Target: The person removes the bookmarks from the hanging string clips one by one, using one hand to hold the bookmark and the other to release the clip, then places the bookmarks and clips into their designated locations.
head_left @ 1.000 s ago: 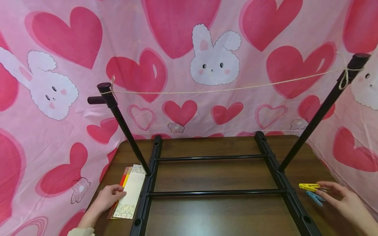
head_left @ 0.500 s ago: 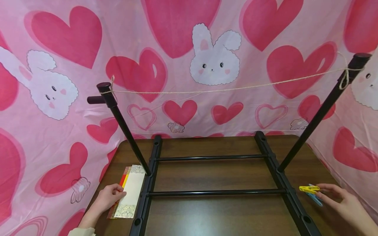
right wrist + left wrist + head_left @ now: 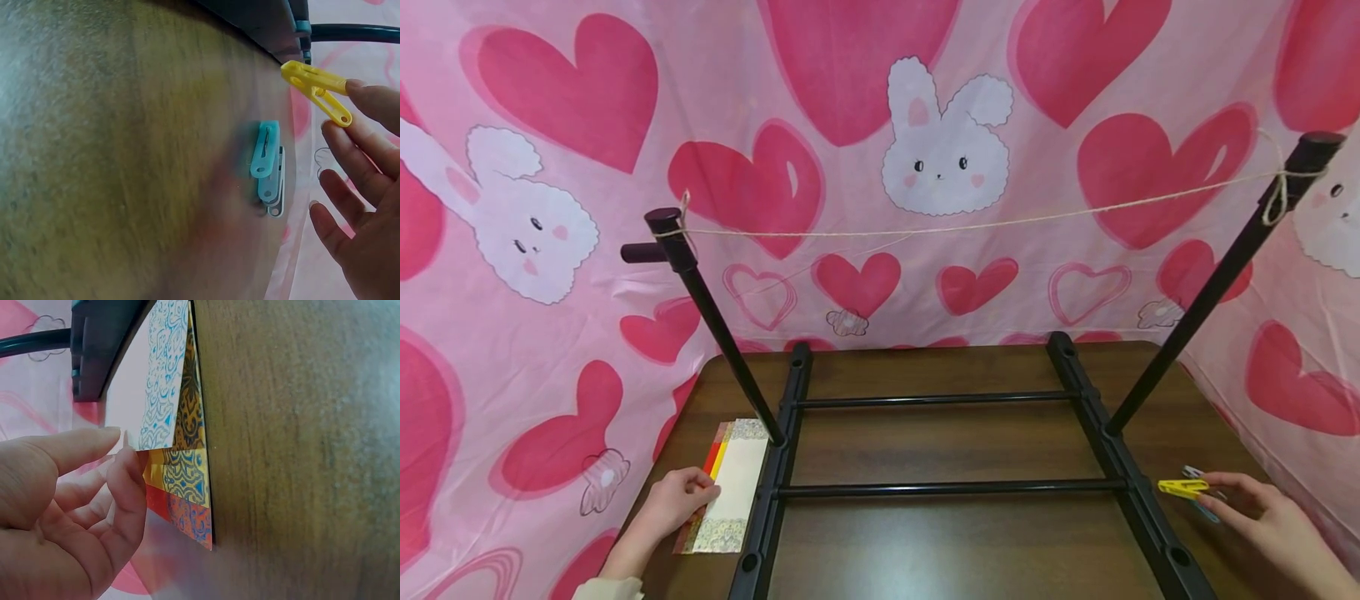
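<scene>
At the left, my left hand (image 3: pixel 673 504) pinches the long edge of a white card with patterned ends (image 3: pixel 741 479), thumb on top. Beneath it, the left wrist view shows a yellow patterned card (image 3: pixel 185 478) and a red patterned card (image 3: pixel 192 522) fanned out on the table. On the right, my right hand (image 3: pixel 1273 517) holds a yellow clothespin (image 3: pixel 312 81) by its handle ends between thumb and fingers, above the table. A blue clothespin (image 3: pixel 267 150) and paler ones (image 3: pixel 272 197) lie close below, partly hidden in the head view.
A black frame with crossbars (image 3: pixel 951 489) stands on the brown table (image 3: pixel 955 550) between my hands. From its left post (image 3: pixel 722 333) to its right post (image 3: pixel 1210 300) runs a thin tied string (image 3: pixel 940 229). Behind hangs a pink heart-and-bunny cloth (image 3: pixel 842 75).
My right hand and the yellow clothespin have shifted slightly; the blue clothespin is now mostly covered in the head view and a pale one shows behind. My left hand stays at the card.
</scene>
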A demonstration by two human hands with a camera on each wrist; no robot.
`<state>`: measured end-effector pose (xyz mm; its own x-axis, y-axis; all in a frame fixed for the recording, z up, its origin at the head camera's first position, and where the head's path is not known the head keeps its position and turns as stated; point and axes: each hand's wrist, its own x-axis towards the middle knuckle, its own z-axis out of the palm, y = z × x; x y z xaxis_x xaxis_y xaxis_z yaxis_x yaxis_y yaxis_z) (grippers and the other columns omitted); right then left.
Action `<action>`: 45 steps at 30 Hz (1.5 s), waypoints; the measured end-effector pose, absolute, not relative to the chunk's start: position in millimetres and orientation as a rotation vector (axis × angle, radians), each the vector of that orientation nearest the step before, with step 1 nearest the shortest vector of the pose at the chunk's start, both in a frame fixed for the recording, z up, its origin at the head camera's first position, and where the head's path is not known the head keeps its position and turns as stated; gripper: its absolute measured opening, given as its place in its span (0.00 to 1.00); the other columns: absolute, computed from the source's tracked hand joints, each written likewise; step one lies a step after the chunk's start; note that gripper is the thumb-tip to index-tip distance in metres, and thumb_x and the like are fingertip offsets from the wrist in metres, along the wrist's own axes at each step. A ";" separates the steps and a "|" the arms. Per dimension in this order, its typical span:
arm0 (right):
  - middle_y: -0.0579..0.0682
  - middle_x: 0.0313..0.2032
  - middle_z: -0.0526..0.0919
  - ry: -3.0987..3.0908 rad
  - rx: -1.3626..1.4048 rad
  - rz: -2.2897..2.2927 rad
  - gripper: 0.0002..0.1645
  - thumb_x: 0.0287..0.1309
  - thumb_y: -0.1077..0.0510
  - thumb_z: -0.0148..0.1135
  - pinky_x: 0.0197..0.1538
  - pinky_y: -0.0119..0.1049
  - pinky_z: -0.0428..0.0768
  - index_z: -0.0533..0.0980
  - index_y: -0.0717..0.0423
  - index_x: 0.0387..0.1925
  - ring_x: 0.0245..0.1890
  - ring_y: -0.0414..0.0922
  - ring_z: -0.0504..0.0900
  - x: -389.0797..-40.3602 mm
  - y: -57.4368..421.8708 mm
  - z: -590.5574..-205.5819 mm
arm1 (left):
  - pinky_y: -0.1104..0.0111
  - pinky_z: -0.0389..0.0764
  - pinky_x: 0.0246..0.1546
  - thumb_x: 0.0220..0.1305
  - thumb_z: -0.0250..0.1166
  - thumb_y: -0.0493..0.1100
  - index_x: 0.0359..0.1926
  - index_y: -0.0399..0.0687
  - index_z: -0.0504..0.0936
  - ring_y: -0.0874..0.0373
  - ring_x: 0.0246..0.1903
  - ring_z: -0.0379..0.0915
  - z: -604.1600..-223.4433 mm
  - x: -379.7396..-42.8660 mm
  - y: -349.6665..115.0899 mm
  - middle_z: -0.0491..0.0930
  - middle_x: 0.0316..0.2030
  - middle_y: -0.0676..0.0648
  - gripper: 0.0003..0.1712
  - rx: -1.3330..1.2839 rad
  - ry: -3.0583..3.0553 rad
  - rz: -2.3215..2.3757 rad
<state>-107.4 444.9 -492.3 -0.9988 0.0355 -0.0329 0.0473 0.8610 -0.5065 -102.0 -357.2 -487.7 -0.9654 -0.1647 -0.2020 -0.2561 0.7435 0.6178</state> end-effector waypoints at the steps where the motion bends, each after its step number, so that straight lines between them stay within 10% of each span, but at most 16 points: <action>1: 0.67 0.43 0.85 3.022 0.049 -0.812 0.30 0.67 0.49 0.71 0.32 0.34 0.77 0.77 0.73 0.52 0.35 0.43 0.81 -107.6 445.4 -493.4 | 0.65 0.77 0.23 0.65 0.71 0.39 0.36 0.38 0.81 0.55 0.19 0.73 -487.3 -102.0 -357.1 0.78 0.19 0.51 0.08 -0.344 2.803 1.026; 7: 0.59 0.37 0.87 3.123 -0.053 -0.803 0.23 0.61 0.55 0.75 0.29 0.27 0.71 0.80 0.70 0.48 0.30 0.21 0.70 -107.0 450.5 -504.2 | 0.65 0.80 0.24 0.66 0.71 0.40 0.36 0.38 0.81 0.55 0.20 0.74 -485.1 -101.2 -356.3 0.78 0.20 0.50 0.09 -0.368 2.776 1.040; 13: 0.58 0.37 0.87 3.154 -0.147 -0.772 0.22 0.56 0.57 0.78 0.30 0.24 0.70 0.82 0.68 0.46 0.31 0.22 0.70 -107.3 454.7 -512.8 | 0.66 0.80 0.24 0.66 0.71 0.40 0.35 0.39 0.80 0.56 0.20 0.73 -484.8 -101.0 -357.9 0.78 0.19 0.50 0.09 -0.375 2.768 1.038; 23: 0.29 0.26 0.77 3.349 -0.431 -0.763 0.22 0.29 0.65 0.87 0.30 0.18 0.65 0.82 0.57 0.30 0.28 0.23 0.70 -103.8 453.8 -526.2 | 0.66 0.80 0.24 0.66 0.71 0.39 0.34 0.39 0.80 0.56 0.21 0.73 -484.8 -101.3 -360.1 0.77 0.19 0.50 0.09 -0.385 2.768 1.022; 36: 0.51 0.32 0.81 3.198 -0.252 -0.418 0.19 0.41 0.58 0.84 0.37 0.52 0.73 0.81 0.55 0.33 0.33 0.53 0.77 -96.1 450.2 -525.1 | 0.68 0.78 0.23 0.66 0.70 0.40 0.34 0.39 0.80 0.57 0.20 0.73 -482.5 -101.1 -361.4 0.77 0.19 0.50 0.09 -0.388 2.770 1.018; 45: 0.53 0.32 0.81 3.118 -0.214 -0.358 0.21 0.43 0.55 0.84 0.39 0.60 0.76 0.82 0.58 0.36 0.34 0.57 0.78 -99.2 453.1 -522.8 | 0.67 0.75 0.27 0.67 0.68 0.40 0.37 0.38 0.82 0.56 0.23 0.72 -481.7 -104.5 -363.1 0.77 0.21 0.50 0.08 -0.363 2.800 0.957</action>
